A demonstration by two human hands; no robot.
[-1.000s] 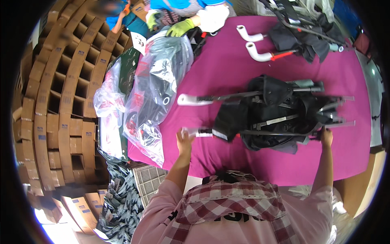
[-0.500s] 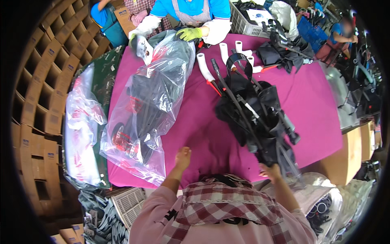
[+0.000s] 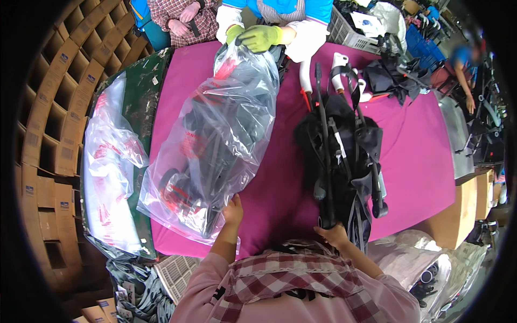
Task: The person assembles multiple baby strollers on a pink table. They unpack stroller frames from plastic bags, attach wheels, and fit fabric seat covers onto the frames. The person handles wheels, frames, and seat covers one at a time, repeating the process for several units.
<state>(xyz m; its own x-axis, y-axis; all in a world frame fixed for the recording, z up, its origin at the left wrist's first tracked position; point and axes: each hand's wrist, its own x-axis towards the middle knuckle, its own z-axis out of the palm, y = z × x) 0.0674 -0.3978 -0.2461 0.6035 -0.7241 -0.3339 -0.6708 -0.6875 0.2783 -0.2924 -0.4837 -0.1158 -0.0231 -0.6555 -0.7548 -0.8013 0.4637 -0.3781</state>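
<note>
A folded stroller (image 3: 344,145) with dark tubes and black fabric lies lengthwise on the right half of the table. My right hand (image 3: 333,234) is closed around its near end. To the left lies a clear plastic bag (image 3: 242,145) with red print, a second folded stroller inside it. My left hand (image 3: 233,212) has curled fingers at the bag's near right edge; the fingertips are partly hidden against the plastic. Across the table, a co-worker's gloved hands (image 3: 258,39) in yellow-green hold the bag's far end bunched up.
A purple cloth (image 3: 414,161) covers the table. More clear bags (image 3: 110,177) lie on a green board at left, beside stacked cartons (image 3: 70,113). Black fabric parts (image 3: 398,78) and a grey crate (image 3: 353,37) are at the far right. Another person's hands (image 3: 186,19) show at the far edge.
The right-hand stroller has swung straighter, its near end shifting left with my right hand. My left hand has reached the bag's edge. The co-worker's hands have come together at the bag's far end.
</note>
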